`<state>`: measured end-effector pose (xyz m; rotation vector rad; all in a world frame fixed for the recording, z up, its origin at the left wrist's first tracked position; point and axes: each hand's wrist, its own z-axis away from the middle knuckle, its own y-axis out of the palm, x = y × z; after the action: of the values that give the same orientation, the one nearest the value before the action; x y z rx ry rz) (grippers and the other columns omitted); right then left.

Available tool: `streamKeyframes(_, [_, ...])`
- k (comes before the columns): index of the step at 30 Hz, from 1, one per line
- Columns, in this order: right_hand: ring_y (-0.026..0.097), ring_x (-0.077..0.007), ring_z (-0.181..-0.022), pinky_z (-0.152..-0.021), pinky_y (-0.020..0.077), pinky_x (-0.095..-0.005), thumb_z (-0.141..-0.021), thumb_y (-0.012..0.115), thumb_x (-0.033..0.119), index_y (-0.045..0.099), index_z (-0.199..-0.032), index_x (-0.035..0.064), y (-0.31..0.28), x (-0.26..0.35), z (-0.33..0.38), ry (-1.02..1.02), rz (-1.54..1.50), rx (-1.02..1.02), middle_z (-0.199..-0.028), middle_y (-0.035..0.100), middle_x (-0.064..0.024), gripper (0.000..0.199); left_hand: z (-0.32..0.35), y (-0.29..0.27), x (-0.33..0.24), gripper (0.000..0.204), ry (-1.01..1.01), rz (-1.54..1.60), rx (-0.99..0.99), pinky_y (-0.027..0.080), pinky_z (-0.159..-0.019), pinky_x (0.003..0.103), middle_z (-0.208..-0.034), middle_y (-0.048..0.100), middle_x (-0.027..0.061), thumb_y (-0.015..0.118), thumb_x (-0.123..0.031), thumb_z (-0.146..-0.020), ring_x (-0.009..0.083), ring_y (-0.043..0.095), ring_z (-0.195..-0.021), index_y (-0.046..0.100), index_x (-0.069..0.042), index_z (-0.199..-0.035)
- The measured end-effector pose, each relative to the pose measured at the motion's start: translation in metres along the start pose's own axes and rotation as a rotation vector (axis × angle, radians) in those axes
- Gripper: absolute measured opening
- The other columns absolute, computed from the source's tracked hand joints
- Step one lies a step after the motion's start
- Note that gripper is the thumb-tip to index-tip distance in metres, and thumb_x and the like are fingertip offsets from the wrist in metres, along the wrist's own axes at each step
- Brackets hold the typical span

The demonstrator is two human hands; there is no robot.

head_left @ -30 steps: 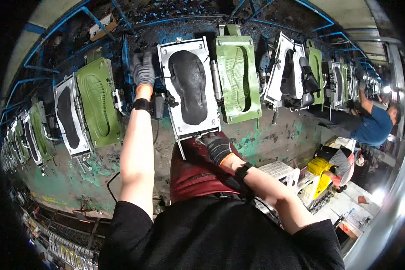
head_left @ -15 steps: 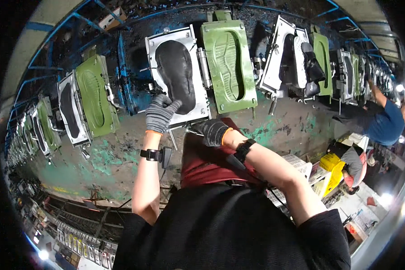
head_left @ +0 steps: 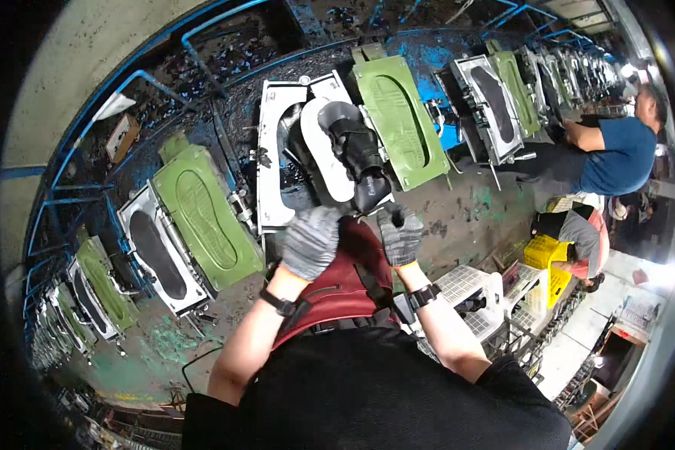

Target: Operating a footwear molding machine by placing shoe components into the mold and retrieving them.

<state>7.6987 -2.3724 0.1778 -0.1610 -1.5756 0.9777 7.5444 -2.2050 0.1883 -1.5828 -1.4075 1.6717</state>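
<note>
In front of me is an opened metal mould (head_left: pixel 272 165) whose frame halves stand apart. A black shoe (head_left: pixel 360 146) with a white sole (head_left: pixel 330 176) lies on its side in the gap, its toe towards me. Hinged beside it on the right is a green mould plate (head_left: pixel 401 124) with a sole-shaped hollow. My left hand (head_left: pixel 311 244), in a grey knit glove, is curled at the near left edge of the mould. My right hand (head_left: pixel 401 234), gloved alike, is curled just right of the shoe's toe. Whatever the fingers hold is hidden.
More moulds with green plates (head_left: pixel 206 217) line both sides. Blue rails (head_left: pixel 232 15) run behind them. A co-worker in a blue shirt (head_left: pixel 615 154) stands at the right; another person (head_left: pixel 581 236) bends by a yellow crate (head_left: pixel 540 251). White crates (head_left: pixel 465 296) stand near my right arm.
I have moved right along the row, from a mould holding a black sole to the one with the shoe. My left hand has left that sole; my right has left that mould's front edge.
</note>
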Motion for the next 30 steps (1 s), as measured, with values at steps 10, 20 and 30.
streamKeyframes(10, [0.069,-0.0254,-0.067,-0.065,0.0554,-0.0408,-0.085,0.079,0.026,0.076,-0.090,-0.0035,0.023,-0.044,-0.176,0.522,-0.382,0.432,-0.079,0.075,-0.0151,0.030,-0.178,0.092,0.002,0.054,-0.701,0.269,-0.101,0.051,-0.108,0.039,-0.133,0.066,0.0285,0.074,-0.009,-0.083,0.0337,0.065,-0.125,0.059,0.007,-0.133])
streamKeyframes(20, [0.057,-0.0355,-0.051,-0.054,0.0436,-0.0464,-0.096,0.073,0.028,0.065,-0.066,0.0039,-0.005,0.038,-0.275,-0.644,0.076,0.268,-0.059,0.060,-0.0185,0.040,-0.169,0.111,0.102,0.072,-1.079,0.988,-0.163,0.053,-0.104,0.034,-0.129,0.073,0.0100,0.097,-0.018,-0.073,0.0209,0.066,-0.117,0.066,-0.001,-0.136])
streamKeyframes(30, [0.072,-0.0341,-0.074,-0.072,0.0575,-0.0473,-0.090,0.068,0.032,0.078,-0.088,0.0111,0.125,0.066,-0.177,-1.017,0.330,1.241,-0.084,0.076,-0.0152,0.024,0.002,0.070,0.028,0.056,-0.773,0.317,0.467,0.050,-0.107,0.042,-0.137,0.068,0.0169,0.073,-0.021,-0.093,0.0318,0.064,-0.124,0.058,-0.001,-0.143])
